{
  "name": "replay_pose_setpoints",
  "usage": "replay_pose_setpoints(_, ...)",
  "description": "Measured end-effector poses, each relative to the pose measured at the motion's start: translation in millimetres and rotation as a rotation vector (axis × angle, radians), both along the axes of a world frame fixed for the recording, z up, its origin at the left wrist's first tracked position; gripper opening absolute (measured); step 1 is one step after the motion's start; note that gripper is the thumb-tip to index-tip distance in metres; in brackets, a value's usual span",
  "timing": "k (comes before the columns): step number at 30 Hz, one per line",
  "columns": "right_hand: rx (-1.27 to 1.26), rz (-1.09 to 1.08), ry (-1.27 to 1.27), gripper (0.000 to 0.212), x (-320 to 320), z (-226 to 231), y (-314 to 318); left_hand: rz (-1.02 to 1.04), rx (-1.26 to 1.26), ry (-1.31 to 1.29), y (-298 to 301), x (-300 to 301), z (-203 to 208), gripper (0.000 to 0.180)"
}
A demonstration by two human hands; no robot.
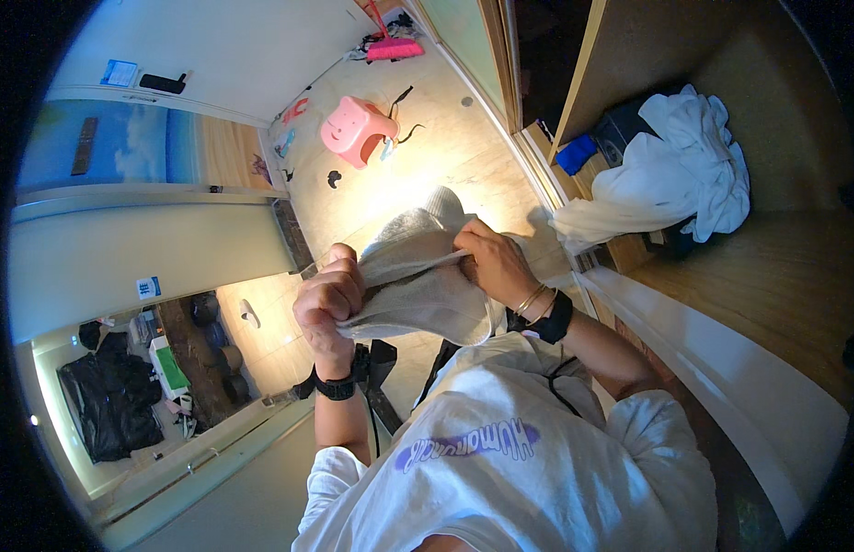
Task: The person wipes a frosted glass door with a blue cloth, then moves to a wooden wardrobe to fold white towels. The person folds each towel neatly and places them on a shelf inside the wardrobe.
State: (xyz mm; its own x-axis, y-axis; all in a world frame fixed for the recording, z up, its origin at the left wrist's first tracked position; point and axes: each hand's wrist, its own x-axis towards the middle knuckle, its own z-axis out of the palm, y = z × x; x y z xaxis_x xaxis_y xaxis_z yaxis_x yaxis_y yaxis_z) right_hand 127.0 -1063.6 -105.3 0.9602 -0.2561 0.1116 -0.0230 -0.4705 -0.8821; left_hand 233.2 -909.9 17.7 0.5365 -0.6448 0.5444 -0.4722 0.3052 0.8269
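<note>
In front of my chest I hold up a light grey fabric item (427, 299), soft and knit-looking, with a ribbed part at its far end. Whether it is a garment or something else I cannot tell. My left hand (327, 299) is closed in a fist round its left edge. On the other side my right hand (498, 265) pinches the upper right edge. Between the hands the cloth is spread and sags, with an open fold along its top.
To the right, a wooden cabinet (767, 221) holds a heap of white clothing (680, 166) and a blue item (576, 155). Ahead on the floor stand a pink stool (358, 129) and a pink broom (395, 49). A shelf with a black bag (109, 400) lies at left.
</note>
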Motion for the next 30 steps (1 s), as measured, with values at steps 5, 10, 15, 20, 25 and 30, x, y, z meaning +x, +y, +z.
replay_pose_setpoints(5,0.009,-0.026,0.061,0.022,1.3,-20.2,-1.6,0.011,0.049,0.04,-8.1,-6.1,2.2,0.055)
replay_pose_setpoints(10,0.082,0.133,-0.14,0.023,0.8,1.5,5.9,0.006,0.058,0.013,-8.2,-2.4,1.6,0.054)
replay_pose_setpoints(15,0.025,-0.036,0.0,0.017,17.7,-10.2,8.0,-0.051,0.07,0.023,-8.7,-4.2,3.3,0.056)
replay_pose_setpoints(20,-0.256,-0.175,-0.132,0.006,32.6,-13.9,-13.2,-0.061,0.097,-0.006,-11.9,-12.6,9.5,0.056)
replay_pose_setpoints(25,-0.243,-0.221,-0.25,0.004,44.2,-20.4,-28.2,-0.116,0.113,-0.013,-11.3,-14.6,11.7,0.056)
replay_pose_setpoints(30,-0.148,-0.306,-0.245,0.01,48.7,-1.5,-62.3,-0.085,0.149,-0.087,0.8,-6.1,12.7,0.055)
